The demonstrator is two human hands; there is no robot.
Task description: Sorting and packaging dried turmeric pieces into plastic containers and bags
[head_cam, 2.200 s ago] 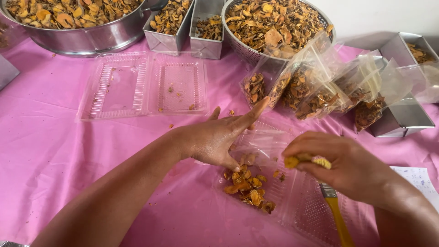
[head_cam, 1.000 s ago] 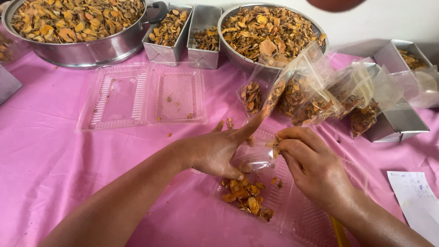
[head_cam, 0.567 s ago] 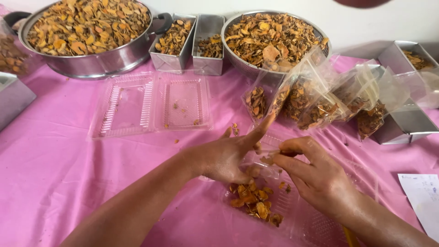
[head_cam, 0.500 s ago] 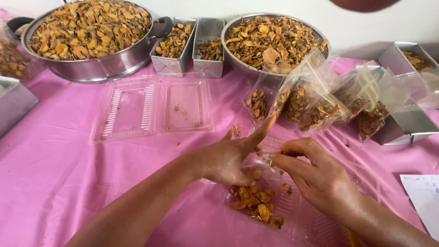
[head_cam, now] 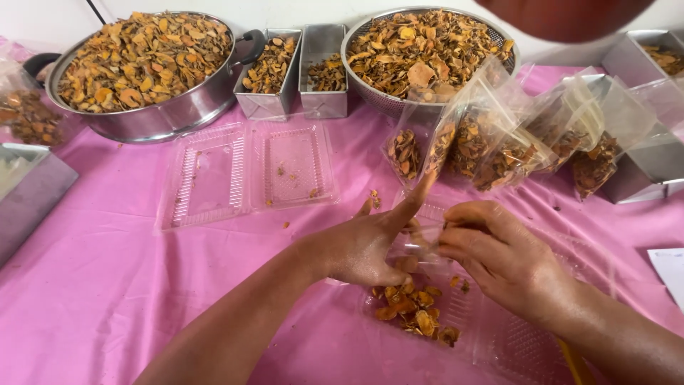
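Observation:
My left hand [head_cam: 370,242] and my right hand [head_cam: 499,257] meet over a small clear plastic bag [head_cam: 417,239], both pinching it at its mouth; the left index finger points up and right. Under the hands lies an open clear clamshell tray [head_cam: 499,335] holding a small pile of orange-brown dried slices [head_cam: 413,314]. The bag is mostly hidden by my fingers.
A second open clamshell tray [head_cam: 249,171] lies to the upper left on the pink tablecloth [head_cam: 107,285]. Behind are a large steel pot [head_cam: 149,68], two narrow steel tins [head_cam: 299,68], a steel colander [head_cam: 424,50] of slices, filled clear bags [head_cam: 499,135] and steel boxes [head_cam: 641,164].
My right hand dropped the slices it held and came to the left hand; both now grip the small bag. The view has tilted up, showing more of the pot and tins.

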